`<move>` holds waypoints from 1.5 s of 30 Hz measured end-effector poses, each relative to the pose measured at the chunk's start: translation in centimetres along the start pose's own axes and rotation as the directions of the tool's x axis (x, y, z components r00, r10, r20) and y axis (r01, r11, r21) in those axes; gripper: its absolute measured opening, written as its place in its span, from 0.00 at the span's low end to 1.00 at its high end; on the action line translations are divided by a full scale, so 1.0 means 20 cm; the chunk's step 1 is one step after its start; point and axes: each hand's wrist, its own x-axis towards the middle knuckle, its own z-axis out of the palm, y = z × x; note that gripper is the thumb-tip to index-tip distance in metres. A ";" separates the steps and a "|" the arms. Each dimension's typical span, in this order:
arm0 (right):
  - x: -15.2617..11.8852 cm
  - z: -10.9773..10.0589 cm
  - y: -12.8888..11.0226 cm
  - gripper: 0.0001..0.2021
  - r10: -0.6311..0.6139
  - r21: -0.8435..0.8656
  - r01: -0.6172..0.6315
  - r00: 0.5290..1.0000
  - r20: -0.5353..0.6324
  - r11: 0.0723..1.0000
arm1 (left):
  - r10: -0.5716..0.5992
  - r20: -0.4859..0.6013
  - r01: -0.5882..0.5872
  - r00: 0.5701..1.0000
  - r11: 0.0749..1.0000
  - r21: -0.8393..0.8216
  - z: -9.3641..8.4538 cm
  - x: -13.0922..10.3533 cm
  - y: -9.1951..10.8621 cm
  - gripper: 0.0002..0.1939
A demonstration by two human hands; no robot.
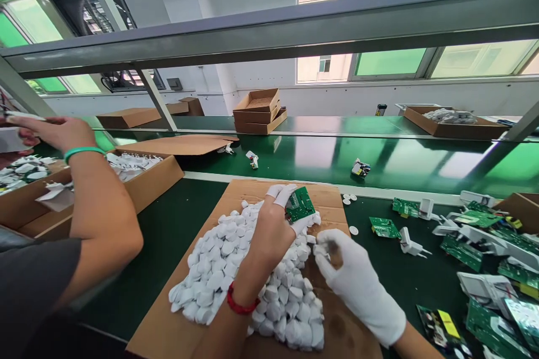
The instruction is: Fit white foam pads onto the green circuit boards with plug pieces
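My left hand [269, 230], with white finger covers and a red bracelet, is closed on the edge of a green circuit board [300, 205]. The board is held tilted above a heap of small white pieces [219, 261] that look like lumps of putty. In a white glove, my right hand [356, 275] is just right of the heap, thumb and fingers pinched together. A small white piece [321, 248] shows at its fingertips, partly hidden. Under the heap lies a flat cardboard sheet [177, 336].
Circuit boards [463, 252] and white plug housings [412, 244] cover the right side. White discs [352, 230] lie beside the cardboard. At left, a co-worker's arm [101, 196] reaches over an open carton [164, 179]. A metal beam [269, 39] crosses overhead; stacked trays [256, 118] stand behind.
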 end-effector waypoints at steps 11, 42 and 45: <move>0.09 -0.21 -0.01 0.10 -0.048 0.343 0.107 0.983 -0.176 0.933 | 0.253 0.352 -0.237 0.901 0.967 -0.088 0.01 -0.09 0.10 0.20; 0.08 -0.18 -0.09 0.12 0.357 0.673 -0.508 0.860 0.364 0.537 | 0.557 0.218 -0.568 0.801 0.823 -0.017 0.05 -0.14 0.13 0.30; 0.07 -0.18 -0.11 0.07 0.291 0.724 -0.488 0.873 0.392 0.487 | 0.551 0.227 -0.561 0.803 0.828 -0.022 0.06 -0.15 0.14 0.27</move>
